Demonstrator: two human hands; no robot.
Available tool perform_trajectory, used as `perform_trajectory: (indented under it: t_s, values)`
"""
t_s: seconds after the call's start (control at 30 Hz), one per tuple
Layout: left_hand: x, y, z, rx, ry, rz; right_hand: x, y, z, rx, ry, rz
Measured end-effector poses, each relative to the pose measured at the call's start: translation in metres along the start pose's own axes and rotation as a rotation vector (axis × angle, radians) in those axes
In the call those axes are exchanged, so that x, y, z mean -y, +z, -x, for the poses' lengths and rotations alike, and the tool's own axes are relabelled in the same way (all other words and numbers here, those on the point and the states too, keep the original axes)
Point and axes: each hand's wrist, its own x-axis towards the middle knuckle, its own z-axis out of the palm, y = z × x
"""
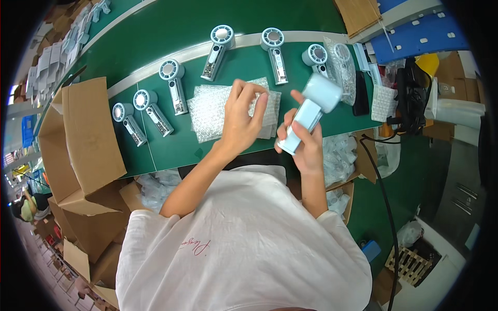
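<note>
My right hand [306,140] is wrapped round the handle of a light-blue handheld fan [310,111], its round head pointing up and to the right. My left hand [241,116] hovers over a stack of clear bubble-wrap bags [207,111]. Its fingers curl toward the thumb as in a pinch; anything between the tips is too small to make out. Beyond both hands, several more handheld fans lie spaced in an arc on the green table, among them one at the top [220,39] and one at the far left [124,113].
An open cardboard box [88,140] stands at the table's left end. To the right lie a fan in bubble wrap [341,72], a dark flat object [360,93] and a white keypad-like block [383,102]. Boxes of clear bags [340,158] sit below the edge; a black cable [386,207] hangs down.
</note>
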Motion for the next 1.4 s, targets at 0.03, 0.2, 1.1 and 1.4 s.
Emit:
perform_trajectory:
  t_s: [0.03, 0.2, 1.1, 1.4]
  values:
    - [0.015, 0.003, 0.009, 0.057, -0.005, -0.172, -0.001, -0.009, -0.001, 0.055, 0.019, 0.026]
    - [0.043, 0.008, 0.035, 0.218, -0.028, -0.723, 0.005, -0.033, 0.010, 0.201, 0.116, 0.154]
    - [-0.008, -0.139, -0.003, 0.223, -0.532, 0.659, 0.012, -0.063, 0.010, -0.095, -0.054, 0.584]
    - [0.028, -0.052, 0.041, -0.144, 0.245, -0.553, -0.005, -0.061, 0.004, -0.048, 0.011, 0.556]
